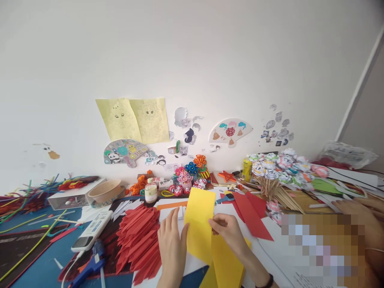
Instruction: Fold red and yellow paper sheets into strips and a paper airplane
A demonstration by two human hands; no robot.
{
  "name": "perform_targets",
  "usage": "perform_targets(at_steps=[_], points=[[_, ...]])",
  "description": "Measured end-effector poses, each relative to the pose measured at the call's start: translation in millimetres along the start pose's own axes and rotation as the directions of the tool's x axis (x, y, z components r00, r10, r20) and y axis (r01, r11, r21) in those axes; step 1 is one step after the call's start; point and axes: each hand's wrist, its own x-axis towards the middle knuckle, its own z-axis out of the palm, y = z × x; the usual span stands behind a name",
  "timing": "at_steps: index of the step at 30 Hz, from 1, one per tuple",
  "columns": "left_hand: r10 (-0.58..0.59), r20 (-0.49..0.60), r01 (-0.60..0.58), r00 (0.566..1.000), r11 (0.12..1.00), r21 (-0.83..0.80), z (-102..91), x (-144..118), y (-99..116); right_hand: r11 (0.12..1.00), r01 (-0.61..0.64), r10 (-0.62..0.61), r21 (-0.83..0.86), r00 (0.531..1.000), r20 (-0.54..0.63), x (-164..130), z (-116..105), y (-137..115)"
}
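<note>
An upright sheet of yellow paper (199, 222) stands between my hands, with a faint crease across its middle. My right hand (229, 232) pinches its right edge between thumb and fingers. At its left edge is my left hand (172, 242), fingers stretched upward and thumb by the paper; whether the thumb presses on it I cannot tell. More yellow paper (226, 260) lies below and behind the right hand. A pile of folded red paper strips (139, 240) sits just left of my left hand. Flat red paper sheets (252, 216) lie beyond my right hand.
A blue glue gun (90, 264) and a white power strip (93, 230) lie at left, near a glue bottle (151, 191). Paper flowers (279, 166) on sticks stand at back right. Another person's hand (358, 212) is at far right, beside a pixelated patch. The wall closes the back.
</note>
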Motion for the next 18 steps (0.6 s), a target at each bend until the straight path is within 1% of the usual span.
perform_targets(at_steps=[1,2,3,4,5,7,9,10,12,14,16,18], points=[[0.075,-0.009,-0.075,0.997,0.996,0.042,1.6,-3.2,3.5,1.000,0.011,-0.011,-0.013,1.000,-0.028,0.6,2.6,1.3],[0.128,0.013,-0.128,0.992,0.991,0.044,3.5,-6.3,7.6,0.999,0.024,-0.026,-0.027,0.998,-0.051,1.1,5.2,1.9],[0.148,0.058,-0.149,0.987,0.989,0.011,5.4,-9.1,11.9,0.999,0.038,-0.040,-0.038,0.997,-0.063,1.4,7.7,1.6],[0.136,0.107,-0.132,0.985,0.990,-0.044,7.0,-11.4,16.3,0.998,0.052,-0.054,-0.038,0.997,-0.062,1.4,10.0,0.4],[0.099,0.162,-0.081,0.982,0.990,-0.115,8.2,-12.8,20.3,0.997,0.070,-0.072,-0.027,0.996,-0.044,1.4,11.8,-1.7],[-0.003,0.290,0.084,0.957,0.959,-0.269,8.5,-13.4,25.9,0.993,0.119,-0.120,0.026,0.992,0.044,1.4,13.5,-8.0],[-0.054,0.406,0.238,0.912,0.878,-0.417,7.0,-11.3,26.6,0.982,0.168,-0.180,0.087,0.972,0.151,1.7,11.8,-15.6],[-0.063,0.440,0.294,0.896,0.827,-0.480,6.3,-9.8,24.7,0.977,0.185,-0.203,0.108,0.960,0.191,1.9,9.7,-19.2],[-0.098,0.446,0.373,0.889,0.720,-0.586,5.6,-6.5,17.0,0.973,0.186,-0.214,0.135,0.948,0.237,1.9,3.5,-25.0],[-0.184,0.439,0.454,0.880,0.599,-0.660,5.1,-3.0,6.8,0.977,0.143,-0.180,0.155,0.949,0.257,1.3,-5.0,-27.2],[-0.296,0.464,0.550,0.835,0.479,-0.684,2.7,1.0,-1.9,0.982,0.098,-0.134,0.160,0.963,0.234,0.7,-15.6,-24.7],[-0.397,0.499,0.634,0.770,0.389,-0.668,-2.9,5.5,-6.3,0.987,0.082,-0.104,0.135,0.980,0.171,1.3,-27.1,-18.1]])
